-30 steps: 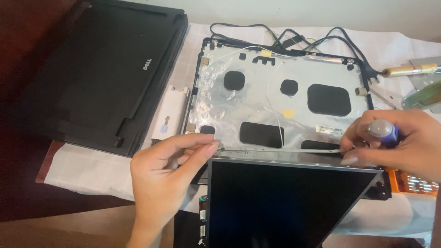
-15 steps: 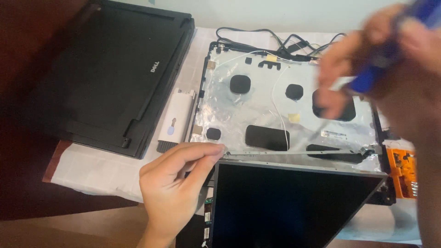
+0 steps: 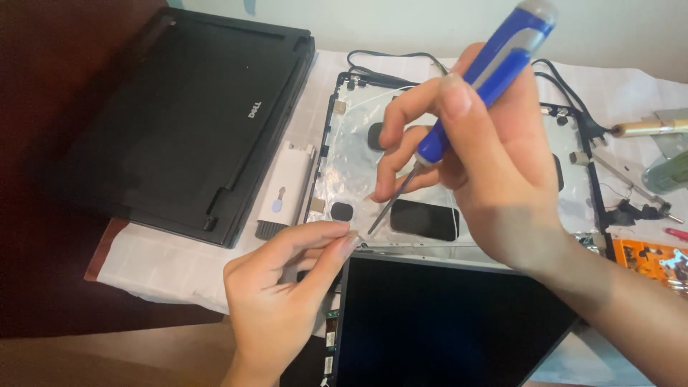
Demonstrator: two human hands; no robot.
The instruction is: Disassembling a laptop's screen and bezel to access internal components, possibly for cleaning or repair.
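- Both hands work at the top left corner of the panel (image 3: 444,330). The right hand (image 3: 487,165) grips a screwdriver (image 3: 473,93) with a blue and grey handle, its fingers closed around it, and the thin shaft points down and to the left.
- Half a second ago this hand was high and blurred in the air; one second ago it rested at the right corner of the panel. Now the tip is low, just beside the left fingertips, so I judge that the work has moved to this corner.
- The left hand (image 3: 287,294) has not moved. Thumb and forefinger are pressed together at the corner; whether they pinch a small screw or only the edge, I cannot tell.
- The panel lies dark, face up, at the lower middle, and its upper edge touches the lid (image 3: 351,158).
- The lid is open and shows silver foil, black pads and a thin white wire. Black cables (image 3: 387,57) run from its top.
- A white brush tool (image 3: 287,190) lies just left of the lid, and a closed black laptop (image 3: 179,122) beyond it.
- White paper (image 3: 165,265) covers the surface. Small tools and an orange part (image 3: 645,258) lie at the right edge.
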